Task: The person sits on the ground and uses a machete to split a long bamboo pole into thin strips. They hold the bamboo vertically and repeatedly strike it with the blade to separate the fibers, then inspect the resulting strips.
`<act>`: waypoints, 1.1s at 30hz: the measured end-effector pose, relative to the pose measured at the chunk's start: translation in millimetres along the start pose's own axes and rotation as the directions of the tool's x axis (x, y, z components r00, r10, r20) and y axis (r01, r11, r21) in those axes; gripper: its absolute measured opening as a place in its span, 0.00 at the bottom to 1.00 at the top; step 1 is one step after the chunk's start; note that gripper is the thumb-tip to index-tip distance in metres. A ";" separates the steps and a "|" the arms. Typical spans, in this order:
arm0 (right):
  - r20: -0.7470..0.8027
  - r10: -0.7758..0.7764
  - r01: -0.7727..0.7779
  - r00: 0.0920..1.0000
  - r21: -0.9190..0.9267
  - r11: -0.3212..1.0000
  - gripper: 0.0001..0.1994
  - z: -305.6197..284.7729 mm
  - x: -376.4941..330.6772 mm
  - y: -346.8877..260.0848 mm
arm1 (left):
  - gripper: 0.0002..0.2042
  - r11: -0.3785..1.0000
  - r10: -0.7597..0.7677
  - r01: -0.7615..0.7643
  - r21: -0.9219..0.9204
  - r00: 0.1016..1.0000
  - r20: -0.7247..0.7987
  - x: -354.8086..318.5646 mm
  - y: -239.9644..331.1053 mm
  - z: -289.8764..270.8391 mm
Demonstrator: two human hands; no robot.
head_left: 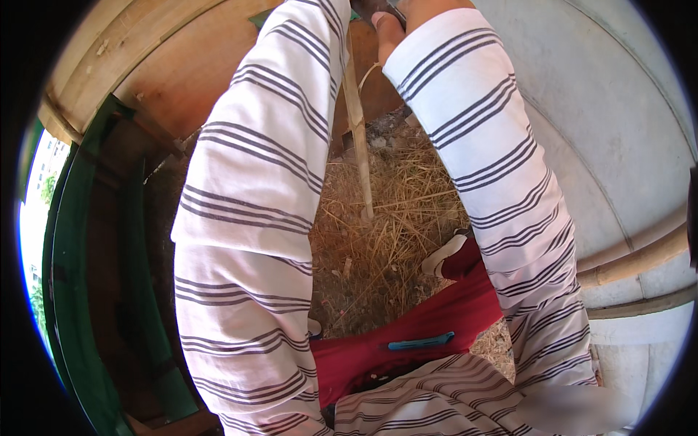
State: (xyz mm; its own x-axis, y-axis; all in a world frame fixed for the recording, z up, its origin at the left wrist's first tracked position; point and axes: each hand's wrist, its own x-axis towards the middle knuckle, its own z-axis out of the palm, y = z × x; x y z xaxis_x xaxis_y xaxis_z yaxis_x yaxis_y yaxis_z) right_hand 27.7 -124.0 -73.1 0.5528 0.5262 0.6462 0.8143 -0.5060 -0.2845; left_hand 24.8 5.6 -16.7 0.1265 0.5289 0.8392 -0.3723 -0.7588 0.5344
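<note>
Raised arms, one wooden pole, a straw-covered floor

One hand shows, and only in part: the right hand, cut off by the upper edge beside a dark shape too cropped to name. The left hand lies beyond that edge, so I cannot tell whether the two are together or apart, nor what either grips. Two striped sleeves lead up to them.

Just left of the right hand and between the sleeves runs one wooden pole, reaching down toward the floor; one thin pale loop curves beside it. Below the hands, dry straw lies tangled over dark, dusty ground. Nearer the body are dark red trousers with one blue strip across them, and one clear pale shoe edge.

Left of the hands stands an orange-brown board, with green framing and one bright opening farther out. To their right, a grey-white sheet wall curves down to two horizontal poles.
</note>
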 end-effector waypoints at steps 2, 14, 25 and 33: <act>-0.071 -0.008 0.014 0.997 0.089 0.996 0.18 -7.5 -11.5 -1.6 | 0.20 1.000 0.009 -0.009 0.017 1.000 0.013 1.2 3.5 3.2; 0.387 -0.034 -0.006 0.921 0.101 0.995 0.16 90.7 -91.2 38.5 | 0.16 0.992 0.036 -0.047 -0.115 0.995 -0.091 17.9 -20.7 -10.7; 0.525 -0.088 -0.128 0.846 0.362 0.923 0.20 118.8 -73.1 90.3 | 0.15 0.969 -0.069 0.068 -0.236 0.998 0.005 20.2 -24.0 -16.9; 0.561 0.035 -0.179 0.827 0.204 0.962 0.16 81.1 -55.6 56.2 | 0.14 0.999 -0.006 0.006 -0.043 1.000 -0.010 4.8 -12.4 -8.5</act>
State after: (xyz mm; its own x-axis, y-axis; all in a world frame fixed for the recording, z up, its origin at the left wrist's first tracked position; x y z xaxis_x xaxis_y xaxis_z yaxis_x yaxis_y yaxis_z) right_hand 57.1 -126.3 -182.4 0.5850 0.8010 0.1272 0.7208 -0.4415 -0.5344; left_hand 22.3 20.8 -20.2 0.1195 0.5374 0.8348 -0.4109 -0.7386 0.5343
